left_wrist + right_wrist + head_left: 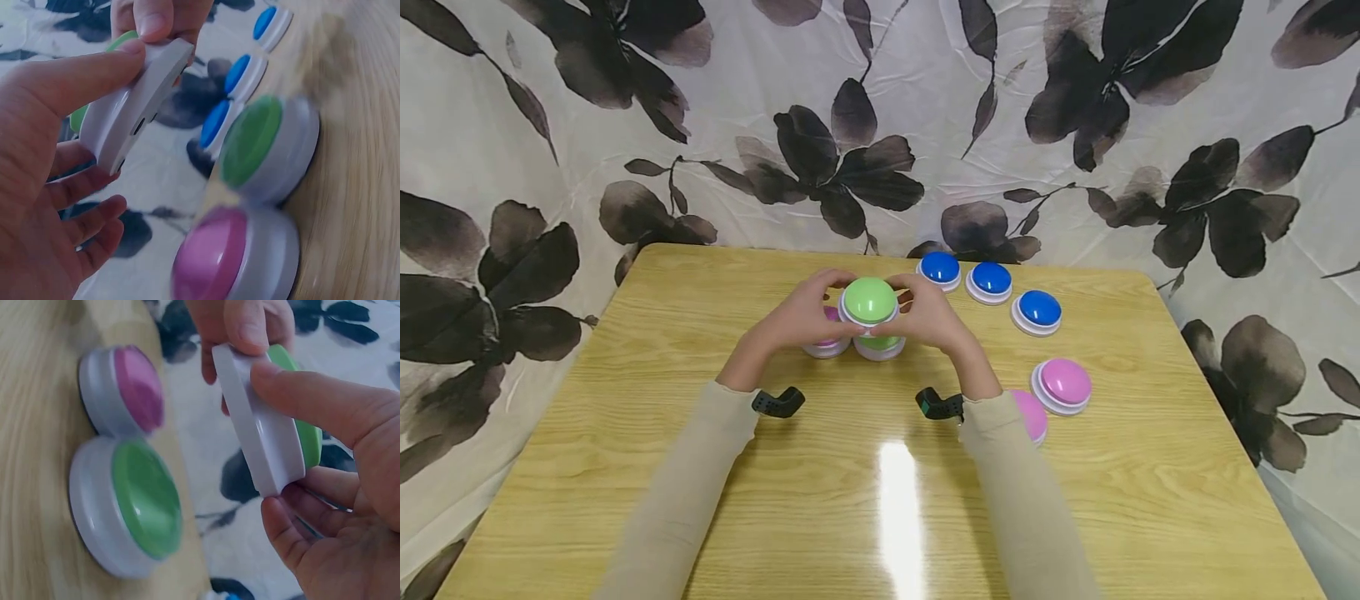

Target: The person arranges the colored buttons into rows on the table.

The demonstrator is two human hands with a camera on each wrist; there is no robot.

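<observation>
From the head, a green button [870, 300] is pinched by the left hand [807, 312] and right hand [928, 315]. From the left wrist, another green button [253, 147] and a pink button [209, 256] are seen below the fingers. From the right wrist, the held button's white base [259, 428] is seen between thumb and fingers.

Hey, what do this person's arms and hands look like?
The sleeves are plain beige and long, ending near the wrists. A small black angular device sits at each wrist; the right device shows a green patch. Left hand and right hand wear no gloves.
</observation>
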